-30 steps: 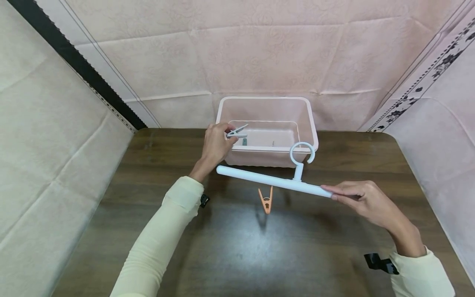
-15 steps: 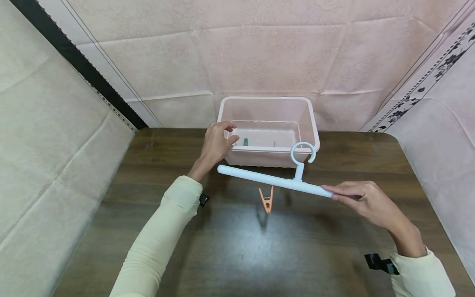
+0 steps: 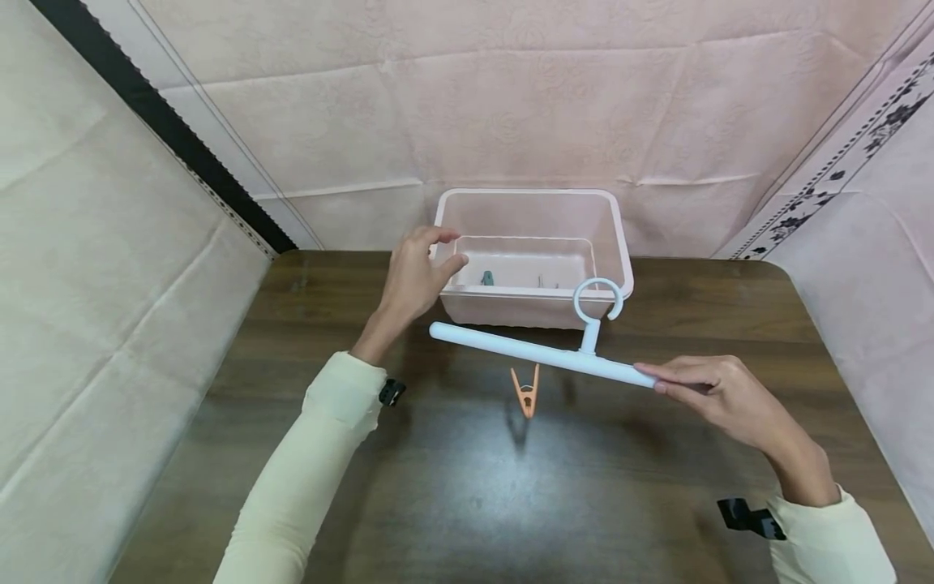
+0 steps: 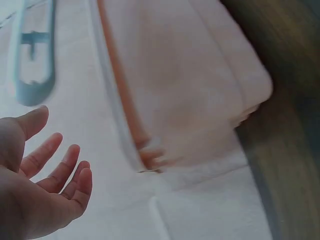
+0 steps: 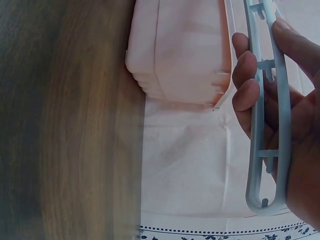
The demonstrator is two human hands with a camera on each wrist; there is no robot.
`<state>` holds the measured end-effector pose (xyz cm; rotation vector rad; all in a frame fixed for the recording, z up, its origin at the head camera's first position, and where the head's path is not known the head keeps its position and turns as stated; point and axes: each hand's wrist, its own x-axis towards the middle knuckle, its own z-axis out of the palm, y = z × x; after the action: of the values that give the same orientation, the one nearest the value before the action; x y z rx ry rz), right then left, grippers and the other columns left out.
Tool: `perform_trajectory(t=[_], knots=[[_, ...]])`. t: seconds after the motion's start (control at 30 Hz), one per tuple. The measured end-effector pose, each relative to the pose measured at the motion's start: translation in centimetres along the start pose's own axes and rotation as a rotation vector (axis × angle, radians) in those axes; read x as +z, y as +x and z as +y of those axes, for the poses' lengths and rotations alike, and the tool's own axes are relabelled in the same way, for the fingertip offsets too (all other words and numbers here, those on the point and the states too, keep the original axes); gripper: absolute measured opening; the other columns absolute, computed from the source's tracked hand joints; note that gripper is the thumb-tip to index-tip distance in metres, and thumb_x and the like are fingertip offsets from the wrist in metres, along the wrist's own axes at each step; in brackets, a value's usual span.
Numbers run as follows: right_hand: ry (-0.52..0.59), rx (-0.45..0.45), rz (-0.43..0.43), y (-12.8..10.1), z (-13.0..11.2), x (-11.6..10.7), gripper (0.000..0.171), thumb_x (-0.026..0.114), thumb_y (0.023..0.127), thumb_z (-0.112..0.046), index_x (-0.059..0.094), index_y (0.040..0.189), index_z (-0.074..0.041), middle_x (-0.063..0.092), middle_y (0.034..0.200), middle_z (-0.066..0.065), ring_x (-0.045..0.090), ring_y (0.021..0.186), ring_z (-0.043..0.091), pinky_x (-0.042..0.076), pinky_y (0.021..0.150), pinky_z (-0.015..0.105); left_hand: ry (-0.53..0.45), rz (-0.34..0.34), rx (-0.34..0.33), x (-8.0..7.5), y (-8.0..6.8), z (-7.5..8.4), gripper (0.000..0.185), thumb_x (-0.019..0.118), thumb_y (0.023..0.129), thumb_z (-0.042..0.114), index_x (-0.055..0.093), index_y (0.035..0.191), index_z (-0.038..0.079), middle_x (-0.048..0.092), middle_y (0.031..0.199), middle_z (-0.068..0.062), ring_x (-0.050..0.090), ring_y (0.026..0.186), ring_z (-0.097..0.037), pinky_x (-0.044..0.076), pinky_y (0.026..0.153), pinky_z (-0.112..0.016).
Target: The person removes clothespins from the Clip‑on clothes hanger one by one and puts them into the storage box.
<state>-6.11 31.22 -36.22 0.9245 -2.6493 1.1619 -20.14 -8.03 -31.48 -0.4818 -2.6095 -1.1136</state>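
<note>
A light blue clip hanger (image 3: 540, 353) with a round hook is held up by my right hand (image 3: 718, 393), which grips its right end between thumb and fingers. In the right wrist view the hanger (image 5: 256, 130) shows as a long looped frame with small crossbars. An orange clothespin (image 3: 527, 397) hangs from beneath its middle. My left hand (image 3: 412, 280) is at the left rim of the pink plastic basin (image 3: 511, 308), thumb and fingers spread with nothing between them. On the basin's floor lies a small teal piece (image 3: 487, 278), partly hidden by the front rim.
The basin stands at the back of a dark wooden table (image 3: 467, 503), against a pale cloth backdrop (image 3: 540, 113). Cloth panels also rise on the left and right. The hanger's hook (image 3: 598, 298) overlaps the basin's front right corner in the head view.
My left hand let go of a pale blue-grey clothespin over the basin, then drew back slightly to the left with its fingers wider. My right hand and the hanger stay almost in place.
</note>
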Motion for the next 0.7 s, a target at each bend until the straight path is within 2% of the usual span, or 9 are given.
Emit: perform_trajectory(t=[0.23,0.43,0.7], knots=[[-0.004,-0.001,0.009,0.3,-0.4,0.1,0.047,0.077,0.079,0.014,0.077,0.117,-0.013,0.073,0.104,-0.007,0.069,0.089,0.006,0.050,0.068,0.016,0.025,0.033,0.094,-1.2,-1.7,2.4,0.040,0.082,0.086,0.012,0.069,0.121,0.001,0.063,0.119,-0.016,0.054,0.114,-0.031,0.041,0.097,-0.044],[-0.018,0.001,0.017,0.5,-0.5,0.0,0.048,0.077,0.077,0.015,0.077,0.117,-0.012,0.073,0.103,-0.007,0.068,0.087,0.005,0.048,0.064,0.016,0.017,0.068,0.184,-1.7,-3.7,4.3,0.047,0.084,0.083,0.012,0.067,0.125,0.002,0.061,0.121,-0.016,0.052,0.113,-0.032,0.042,0.094,-0.045],[-0.009,-0.041,0.045,0.8,-0.5,0.3,0.051,0.078,0.075,0.017,0.077,0.117,-0.011,0.074,0.102,-0.002,0.066,0.085,0.004,0.045,0.063,0.017,-0.002,0.115,0.279,-1.2,-7.0,5.5,0.049,0.086,0.080,0.009,0.066,0.124,0.000,0.060,0.121,-0.019,0.053,0.111,-0.033,0.046,0.089,-0.043]])
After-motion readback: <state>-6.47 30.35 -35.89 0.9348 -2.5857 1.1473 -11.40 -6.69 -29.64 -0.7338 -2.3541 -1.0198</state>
